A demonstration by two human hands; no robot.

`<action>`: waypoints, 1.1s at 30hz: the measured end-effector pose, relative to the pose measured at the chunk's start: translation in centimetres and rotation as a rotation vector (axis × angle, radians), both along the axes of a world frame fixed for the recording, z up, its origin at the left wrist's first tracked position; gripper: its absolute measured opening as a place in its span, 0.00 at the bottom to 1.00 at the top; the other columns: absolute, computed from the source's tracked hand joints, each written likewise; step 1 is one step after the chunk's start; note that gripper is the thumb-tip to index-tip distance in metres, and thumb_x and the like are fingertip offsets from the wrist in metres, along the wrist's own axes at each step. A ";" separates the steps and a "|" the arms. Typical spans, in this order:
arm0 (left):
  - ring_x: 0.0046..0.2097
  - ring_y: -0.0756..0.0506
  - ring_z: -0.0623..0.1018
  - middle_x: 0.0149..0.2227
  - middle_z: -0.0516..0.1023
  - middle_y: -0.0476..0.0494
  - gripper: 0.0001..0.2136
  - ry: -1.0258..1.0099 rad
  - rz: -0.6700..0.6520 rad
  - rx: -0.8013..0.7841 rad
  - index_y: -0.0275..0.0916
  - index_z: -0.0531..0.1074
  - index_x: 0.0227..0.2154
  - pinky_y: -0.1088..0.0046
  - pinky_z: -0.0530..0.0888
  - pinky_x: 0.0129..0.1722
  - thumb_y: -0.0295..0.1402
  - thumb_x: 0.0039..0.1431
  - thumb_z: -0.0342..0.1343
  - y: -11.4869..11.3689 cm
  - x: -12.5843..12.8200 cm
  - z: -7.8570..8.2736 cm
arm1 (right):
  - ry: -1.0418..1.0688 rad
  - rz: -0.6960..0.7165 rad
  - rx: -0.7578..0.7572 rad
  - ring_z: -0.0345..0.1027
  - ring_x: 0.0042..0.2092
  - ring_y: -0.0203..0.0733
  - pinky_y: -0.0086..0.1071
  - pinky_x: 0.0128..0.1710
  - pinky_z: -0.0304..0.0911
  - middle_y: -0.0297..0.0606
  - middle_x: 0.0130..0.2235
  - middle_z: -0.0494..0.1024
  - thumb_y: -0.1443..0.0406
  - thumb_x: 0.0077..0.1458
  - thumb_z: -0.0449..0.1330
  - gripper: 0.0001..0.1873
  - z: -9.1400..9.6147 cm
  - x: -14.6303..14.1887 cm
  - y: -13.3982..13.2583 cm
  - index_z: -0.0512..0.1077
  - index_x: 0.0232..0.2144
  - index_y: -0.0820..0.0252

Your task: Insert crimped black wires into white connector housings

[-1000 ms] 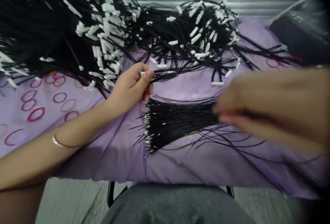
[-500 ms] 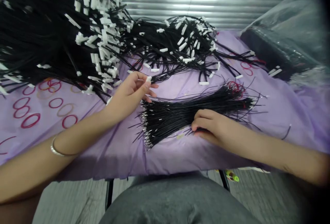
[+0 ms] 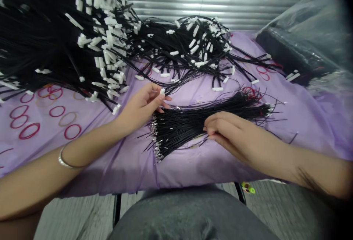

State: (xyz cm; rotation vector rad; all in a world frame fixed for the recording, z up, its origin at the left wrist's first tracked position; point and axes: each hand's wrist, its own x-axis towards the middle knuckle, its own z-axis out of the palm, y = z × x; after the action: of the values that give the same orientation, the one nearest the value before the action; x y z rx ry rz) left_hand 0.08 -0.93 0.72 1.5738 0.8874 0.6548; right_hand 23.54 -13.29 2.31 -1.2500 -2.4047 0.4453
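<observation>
My left hand pinches a small white plastic connector between thumb and fingers. Black wires trail from the connector up toward the back pile. Just below and right of it lies a loose bundle of thin black wires, with shiny metal tips fanned out at the left end. Over the near edge of this bundle, my right hand has its thumb and fingertips pressed together on a thin black wire. Part of that wire is hidden by the fingers.
A large heap of black cables with white connectors fills the back left, and a smaller pile sits at the back centre. Red rubber bands lie left on the purple cloth. A clear plastic bag stands at the back right.
My left hand has shifted slightly right and down with the connector. My right hand has risen a little off the bundle, its fingertips now drawn together on a wire.
</observation>
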 end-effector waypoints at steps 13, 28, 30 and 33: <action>0.26 0.54 0.75 0.35 0.76 0.43 0.04 -0.160 -0.081 -0.419 0.36 0.58 0.36 0.78 0.69 0.26 0.30 0.65 0.46 -1.1 0.1 0.2 | 0.116 -0.236 -0.022 0.60 0.29 0.34 0.28 0.29 0.51 0.35 0.29 0.70 0.66 0.59 0.52 0.06 -1.1 -4.3 8.5 0.66 0.32 0.63; 0.29 0.50 0.79 0.32 0.77 0.45 0.05 -0.164 -0.122 -0.523 0.35 0.59 0.35 0.80 0.72 0.25 0.30 0.63 0.51 -0.5 0.0 0.0 | 0.111 -0.229 0.000 0.63 0.32 0.36 0.29 0.31 0.55 0.37 0.30 0.72 0.68 0.58 0.54 0.05 -2.1 -5.2 8.8 0.66 0.29 0.63; 0.29 0.50 0.79 0.35 0.77 0.43 0.05 -0.164 -0.123 -0.521 0.35 0.59 0.35 0.79 0.72 0.25 0.30 0.63 0.51 -0.5 0.0 0.1 | 0.121 -0.228 0.008 0.63 0.32 0.36 0.29 0.31 0.55 0.37 0.30 0.72 0.69 0.57 0.54 0.04 -2.2 -5.1 8.7 0.66 0.29 0.63; 0.29 0.50 0.78 0.35 0.77 0.43 0.06 -0.152 -0.123 -0.524 0.36 0.59 0.35 0.79 0.72 0.25 0.31 0.63 0.51 -0.5 -0.1 0.1 | 0.148 -0.229 0.021 0.63 0.33 0.36 0.29 0.32 0.56 0.36 0.30 0.71 0.71 0.56 0.54 0.04 -2.4 -5.1 8.6 0.66 0.29 0.63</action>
State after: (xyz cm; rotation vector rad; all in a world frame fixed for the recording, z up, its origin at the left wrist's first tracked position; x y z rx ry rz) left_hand 0.03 -1.45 0.82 1.0825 0.7641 0.4037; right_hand 18.47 -4.67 -0.06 -1.4110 -2.1092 0.4261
